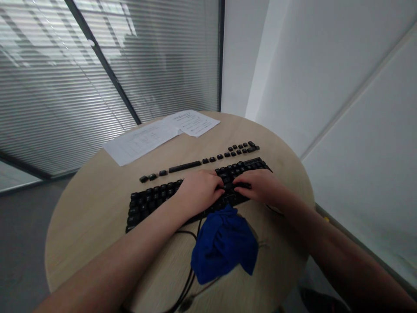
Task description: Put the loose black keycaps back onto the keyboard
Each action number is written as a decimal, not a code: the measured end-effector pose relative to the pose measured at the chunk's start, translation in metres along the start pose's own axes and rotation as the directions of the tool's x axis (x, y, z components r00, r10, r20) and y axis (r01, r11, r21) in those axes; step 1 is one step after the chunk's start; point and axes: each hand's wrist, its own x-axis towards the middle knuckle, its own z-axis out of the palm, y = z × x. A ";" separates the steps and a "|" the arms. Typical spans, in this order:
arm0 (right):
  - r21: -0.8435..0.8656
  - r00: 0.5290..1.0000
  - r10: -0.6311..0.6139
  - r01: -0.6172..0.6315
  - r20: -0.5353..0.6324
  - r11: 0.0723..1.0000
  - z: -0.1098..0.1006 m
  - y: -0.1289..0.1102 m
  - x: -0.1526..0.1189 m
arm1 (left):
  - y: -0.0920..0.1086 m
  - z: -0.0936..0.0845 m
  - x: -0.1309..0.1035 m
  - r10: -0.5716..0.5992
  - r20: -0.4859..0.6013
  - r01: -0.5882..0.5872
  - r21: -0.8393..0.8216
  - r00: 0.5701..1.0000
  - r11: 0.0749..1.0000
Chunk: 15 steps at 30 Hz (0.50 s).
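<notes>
A black keyboard (148,203) lies across the round wooden table. My left hand (202,188) rests over its middle, fingers bent down at the keys. Just to the right, my right hand (257,184) reaches onto the keyboard with its thumb and forefinger pointing left and a gap between them. Whatever the left fingertips may hold is too small to make out. Behind the keyboard, loose black keycaps (212,159) stand in a row, with a long bar-shaped keycap (185,166) among them. A crumpled blue cloth (224,245) lies in front.
Printed paper sheets (143,141) lie at the table's back left. A black cable (189,282) runs from the keyboard to the table's near side, beside the cloth. A thin stick-like item lies partly under the cloth. Blinds and a white wall stand behind the table (81,221).
</notes>
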 end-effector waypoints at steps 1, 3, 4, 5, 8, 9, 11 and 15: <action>-0.017 1.000 0.003 -0.003 0.008 1.000 0.000 -0.002 0.000 | 0.002 0.001 0.000 -0.020 -0.001 0.020 0.009 1.000 1.000; -0.043 1.000 0.016 -0.015 0.019 0.999 0.000 -0.004 0.000 | 0.007 0.002 0.000 -0.056 -0.010 0.057 0.035 0.998 0.998; -0.053 0.999 0.024 -0.023 0.021 0.998 0.001 -0.005 0.001 | 0.009 0.002 -0.001 -0.071 -0.014 0.071 0.048 0.997 0.996; -0.062 0.999 0.032 -0.030 0.021 0.998 0.001 -0.006 0.001 | 0.012 0.002 -0.001 -0.085 -0.016 0.086 0.061 0.996 0.994; -0.077 0.999 0.043 -0.041 0.025 0.996 0.002 -0.006 0.001 | 0.018 0.003 -0.002 -0.113 -0.021 0.114 0.085 0.993 0.990; -0.079 0.999 0.044 -0.042 0.029 0.996 0.002 -0.006 0.001 | 0.019 0.003 -0.002 -0.116 -0.026 0.118 0.088 0.993 0.989; -0.080 0.998 0.043 -0.040 0.034 0.996 0.002 -0.006 0.002 | 0.021 0.005 -0.002 -0.115 -0.043 0.119 0.094 0.992 0.988; -0.087 0.999 0.023 -0.019 0.045 0.996 0.001 -0.008 0.003 | 0.022 0.006 0.000 -0.116 -0.068 0.123 0.109 0.991 0.986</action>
